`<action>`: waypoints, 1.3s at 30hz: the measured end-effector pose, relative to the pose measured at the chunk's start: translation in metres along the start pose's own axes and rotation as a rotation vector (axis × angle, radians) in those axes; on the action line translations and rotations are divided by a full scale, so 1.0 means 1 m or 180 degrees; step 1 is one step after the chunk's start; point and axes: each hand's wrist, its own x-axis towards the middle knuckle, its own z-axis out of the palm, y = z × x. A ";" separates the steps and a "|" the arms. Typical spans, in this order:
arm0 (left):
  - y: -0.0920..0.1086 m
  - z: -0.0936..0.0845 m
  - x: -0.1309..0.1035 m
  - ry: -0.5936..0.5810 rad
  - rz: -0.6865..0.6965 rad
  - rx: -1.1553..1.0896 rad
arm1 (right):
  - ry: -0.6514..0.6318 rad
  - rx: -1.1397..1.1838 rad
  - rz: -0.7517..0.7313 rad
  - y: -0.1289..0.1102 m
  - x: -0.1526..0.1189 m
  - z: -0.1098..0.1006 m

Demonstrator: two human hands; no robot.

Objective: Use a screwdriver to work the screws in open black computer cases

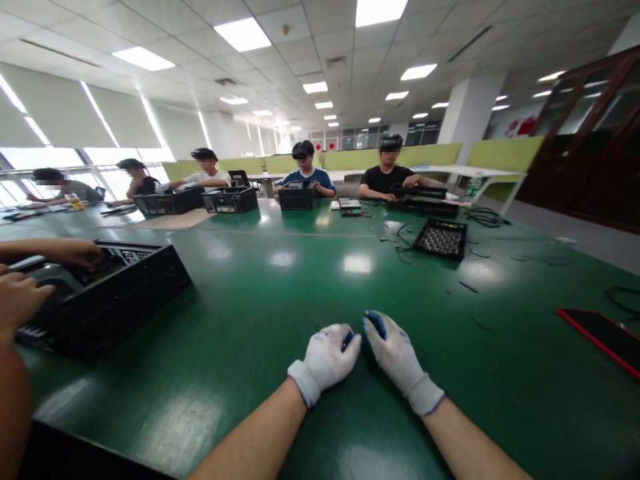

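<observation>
Both of my hands wear white knit gloves with blue palm coating and rest close together on the green tabletop (270, 293). My left hand (330, 357) lies with its fingers loosely curled and the thumb apart from them; the space between is dark, and no object shows there. Beside it, my right hand (397, 357) is half curled, with the thumb apart from the fingers and some blue coating showing inside. Nothing is visible in its grasp. A small gap separates the two hands.
At left, another person's bare hands (75, 253) work in a black computer case (125, 300). Across the table, several people sit by more cases (230, 200). A black tray (441, 239), cables (487, 217) and dark scraps (469, 287) lie right, beyond a red-edged black panel (605, 337).
</observation>
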 end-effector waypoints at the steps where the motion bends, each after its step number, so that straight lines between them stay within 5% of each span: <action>1: 0.000 -0.001 -0.001 0.0003 0.0020 0.0005 | -0.0009 -0.0005 0.0025 -0.001 0.000 0.000; 12: 0.000 -0.005 -0.007 0.0055 0.0191 0.0028 | -0.0007 -0.0088 0.0076 -0.012 0.000 -0.003; 39: -0.003 0.001 -0.007 0.0176 0.0370 0.0082 | 0.0170 -0.0219 -0.0314 0.008 0.003 0.006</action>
